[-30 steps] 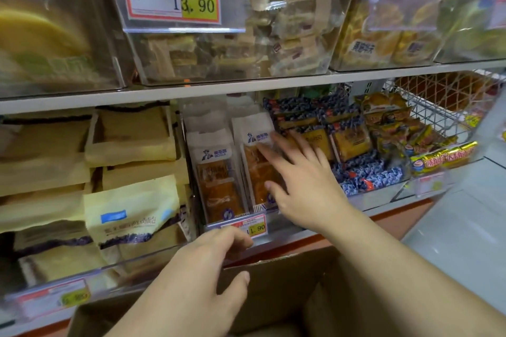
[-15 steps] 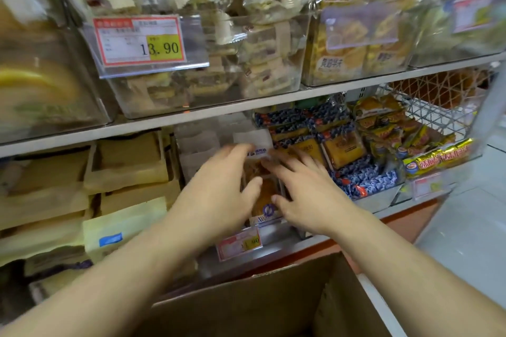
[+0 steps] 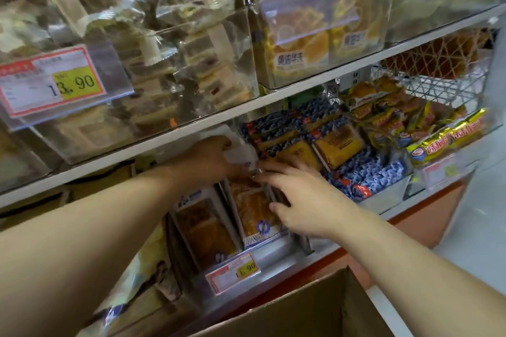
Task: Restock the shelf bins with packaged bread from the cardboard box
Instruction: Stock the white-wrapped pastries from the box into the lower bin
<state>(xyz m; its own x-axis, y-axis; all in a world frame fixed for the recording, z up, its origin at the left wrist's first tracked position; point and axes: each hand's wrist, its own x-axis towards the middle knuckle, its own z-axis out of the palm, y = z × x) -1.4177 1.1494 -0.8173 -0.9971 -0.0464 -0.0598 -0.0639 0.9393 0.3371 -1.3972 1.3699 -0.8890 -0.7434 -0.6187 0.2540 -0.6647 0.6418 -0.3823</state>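
Packaged bread (image 3: 256, 212) with white tops and clear fronts stands upright in rows in a clear bin (image 3: 275, 247) on the lower shelf; a second row (image 3: 205, 230) is to its left. My left hand (image 3: 209, 157) reaches deep into the bin and grips the white top of a bread pack (image 3: 241, 154) at the back. At the bin's right side my right hand (image 3: 299, 197) has its fingers spread straight, resting against the packs. The cardboard box (image 3: 304, 306) sits below the shelf at the frame's lower edge; its inside is hidden.
The bin carries a price tag (image 3: 232, 272) in front. To its right are blue-wrapped cakes (image 3: 367, 175) and yellow snack packs (image 3: 449, 133). Tan bread bags (image 3: 142, 271) lie left. An upper shelf (image 3: 273, 102) holds clear bins of cakes close overhead.
My left hand rose from the box edge into the bin and moved to the back packs. My right hand stayed at the bin's right side. The view moved closer.
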